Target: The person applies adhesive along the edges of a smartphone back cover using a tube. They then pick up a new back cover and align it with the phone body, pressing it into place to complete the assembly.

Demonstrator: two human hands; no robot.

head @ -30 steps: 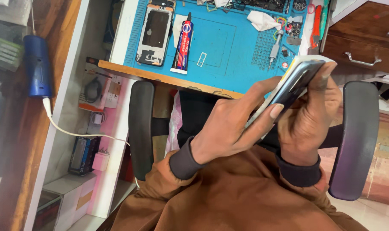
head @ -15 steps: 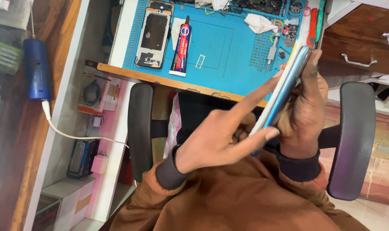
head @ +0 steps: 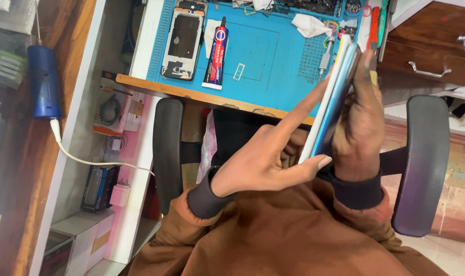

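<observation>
The right hand (head: 363,133) clasped a slim blue phone (head: 332,105) edge-on, steadying it above the lap, at five o'clock from the blue mat (head: 273,56) on the surface. The left hand (head: 265,161) pinched its near edge, forefinger running along the side, seemingly to feel the seam

Single head view, looking steeply down from wearer's own head. Frame tilted, surface (head: 273,61) running across top edge, farther off. Lap and brown sleeves fill bottom, very close. Chair armrests (head: 167,153) flank centre. No second view, nothing shared.
</observation>
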